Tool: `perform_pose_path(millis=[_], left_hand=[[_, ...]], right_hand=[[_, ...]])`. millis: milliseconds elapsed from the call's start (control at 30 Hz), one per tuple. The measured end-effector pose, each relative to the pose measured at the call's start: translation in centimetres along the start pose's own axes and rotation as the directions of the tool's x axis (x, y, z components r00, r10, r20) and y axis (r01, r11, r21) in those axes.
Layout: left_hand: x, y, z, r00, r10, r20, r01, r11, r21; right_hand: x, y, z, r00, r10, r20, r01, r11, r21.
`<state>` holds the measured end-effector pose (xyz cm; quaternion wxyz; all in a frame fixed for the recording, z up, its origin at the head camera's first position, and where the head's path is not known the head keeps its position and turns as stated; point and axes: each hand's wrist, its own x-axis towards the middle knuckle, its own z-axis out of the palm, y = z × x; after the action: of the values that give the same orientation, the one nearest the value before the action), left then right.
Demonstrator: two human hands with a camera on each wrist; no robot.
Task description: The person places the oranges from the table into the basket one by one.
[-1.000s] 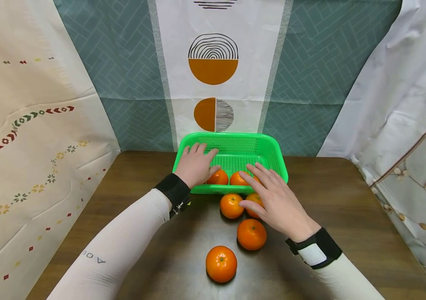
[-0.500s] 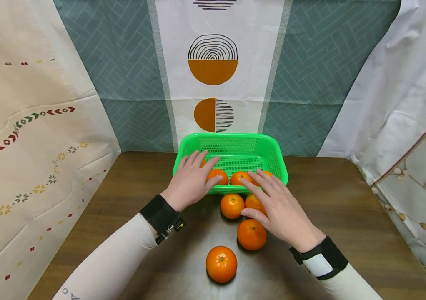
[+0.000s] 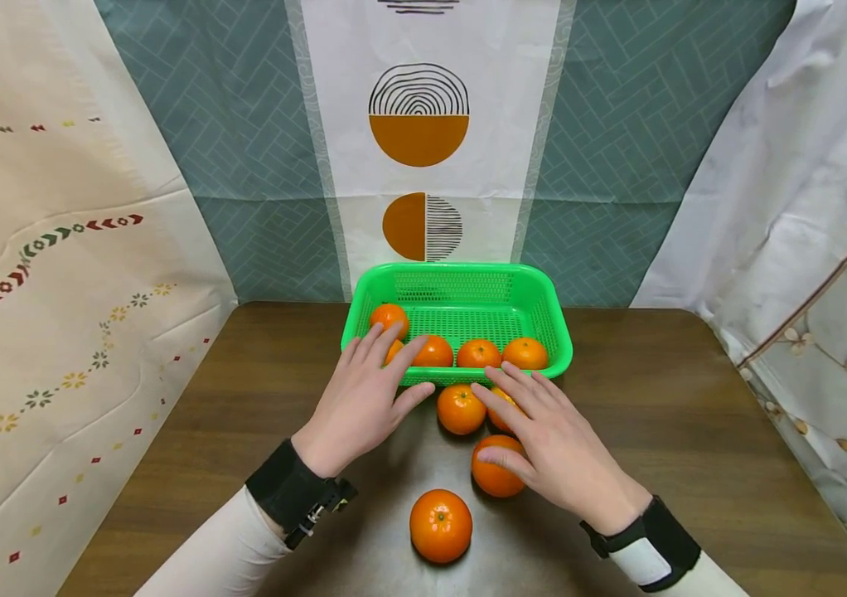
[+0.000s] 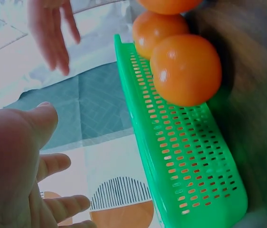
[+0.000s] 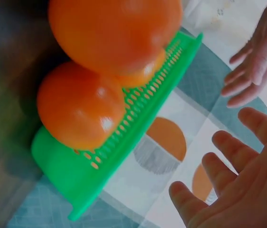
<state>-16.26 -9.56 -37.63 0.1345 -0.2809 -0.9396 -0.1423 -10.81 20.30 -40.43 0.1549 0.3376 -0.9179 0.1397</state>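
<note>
- Evidently, a cream cloth with embroidered flowers and chevrons (image 3: 88, 348) hung at the far left, beside the brown wood-grain table (image 3: 229, 398).
- The left hand (image 3: 352, 406), with a black wristband (image 3: 292, 489) below it, hovered over the front left of the basket, fingers spread, holding nothing.
- The green perforated plastic basket (image 3: 461, 268) stood at the table's back; inside, one round glossy orange (image 3: 389, 320) sat at the left, with another partly hidden behind the left fingers, and three more lined the front wall towards the right.
- In front of the basket, nearest the person, lay a single bright orange fruit (image 3: 441, 526), well apart from the basket.
- Beyond it, three other oranges clustered, one (image 3: 461, 410) just before the basket and two partly covered from view by the right hand.
- The right hand (image 3: 561, 444) hung above these, fingers extended and grasping nothing; the two hands were apart.
- At the far right hung a pale, creased cloth (image 3: 781, 215).
</note>
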Motion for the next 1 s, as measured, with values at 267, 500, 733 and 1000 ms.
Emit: perform_pose_path(millis=[267,500,733,1000], left_hand=[[-2.1,0.6,0.5,0.999,0.024,-0.028,-0.024,1.0,-0.003],[-3.1,0.9,0.6,0.999,0.029,-0.024,-0.029,0.999,-0.015],[-3.4,1.2,0.4,1.0,0.02,0.002,-0.02,1.0,-0.021],[-3.6,1.7,0.3,0.999,0.038,0.012,-0.037,0.998,-0.043]], right_hand=[[-1.4,-1.0,1.2,0.999,0.012,0.044,-0.012,1.0,0.015],[-2.4,-1.5,2.1,0.999,-0.011,0.04,0.01,1.0,0.025],[-3.3,-1.6,2.8,0.996,-0.004,0.087,0.001,0.999,0.037],[-3.9,-1.5,3.6,0.993,0.001,0.122,-0.006,0.999,0.04]])
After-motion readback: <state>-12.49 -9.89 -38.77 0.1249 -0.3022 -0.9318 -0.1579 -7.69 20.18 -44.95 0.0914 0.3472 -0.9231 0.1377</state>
